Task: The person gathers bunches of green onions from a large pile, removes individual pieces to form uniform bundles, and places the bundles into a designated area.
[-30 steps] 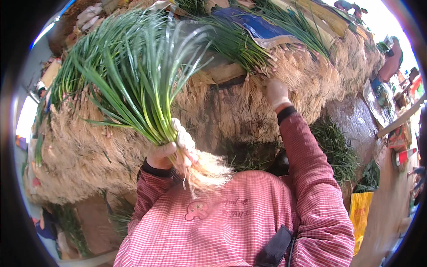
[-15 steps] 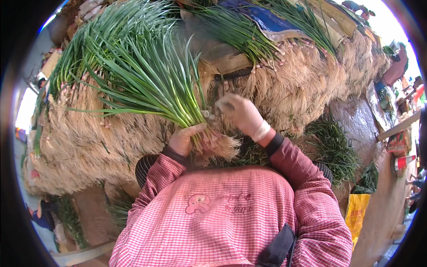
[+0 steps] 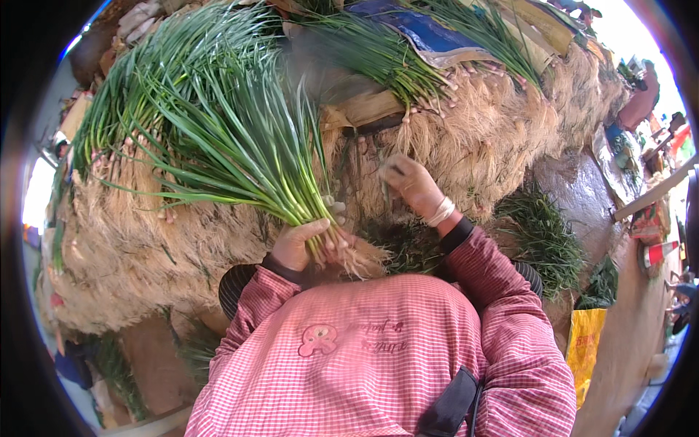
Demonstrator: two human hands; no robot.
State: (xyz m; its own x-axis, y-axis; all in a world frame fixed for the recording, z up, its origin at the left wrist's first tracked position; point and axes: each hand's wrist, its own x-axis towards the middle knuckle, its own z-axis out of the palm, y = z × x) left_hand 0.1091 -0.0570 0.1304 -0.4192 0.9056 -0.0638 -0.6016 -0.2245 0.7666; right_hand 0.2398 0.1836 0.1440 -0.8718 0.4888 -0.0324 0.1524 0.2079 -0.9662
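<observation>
In my gloved left hand [image 3: 297, 246] is a bunch of green garlic [image 3: 280, 171], gripped just above its pale pinkish bulbs. The long green leaves fan out away from me to the upper left, and the tangled roots [image 3: 366, 260] hang toward the right, above my lap. My right hand [image 3: 416, 189], gloved with a white band at the wrist, is raised to the right of the bunch, apart from it. Its fingers are curled in, and a thin pale strand seems to hang beside them; what they hold is blurred.
A large heap of green garlic [image 3: 196, 54] lies beyond the bunch, its matted roots [image 3: 131, 255] facing me. More stalks [image 3: 408, 69] lie at the far right, beside a blue sheet [image 3: 429, 29]. Loose green leaves [image 3: 542, 237] and a yellow bag [image 3: 585, 349] are on the right.
My right hand has moved right, away from the bunch. The bunch has tipped slightly, its bulbs and roots now pointing lower, while my left hand keeps its grip.
</observation>
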